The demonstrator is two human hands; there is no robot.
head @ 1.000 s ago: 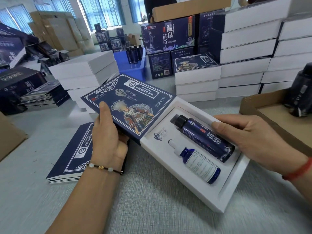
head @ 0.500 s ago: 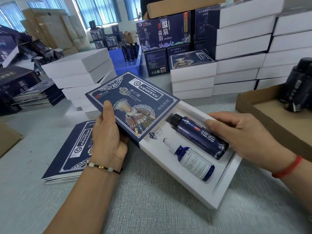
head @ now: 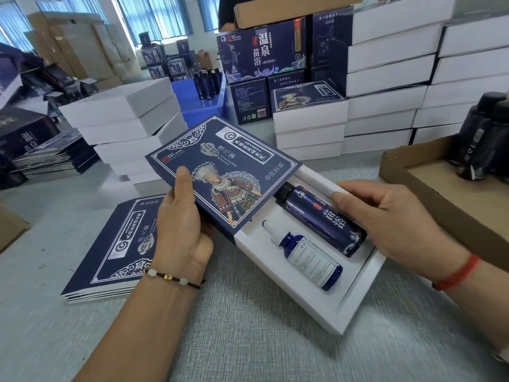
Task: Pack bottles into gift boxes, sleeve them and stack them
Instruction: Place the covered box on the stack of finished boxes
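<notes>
On the grey desk (head: 248, 340), the left hand (head: 180, 230) grips the navy sleeve (head: 223, 172), thumb on top, half over the white gift box (head: 355, 293) with two bottles (head: 311, 260). The right hand (head: 391, 219) curls its fingers (head: 355, 198) round the box's far edge.

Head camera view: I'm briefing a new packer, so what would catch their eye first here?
The dark blue printed sleeve, held by the left hand, partly covers the white gift box at centre. Two blue bottles lie in the box: a tall bottle under the right hand and a dropper bottle nearer the viewer. White boxes are stacked behind.
</notes>
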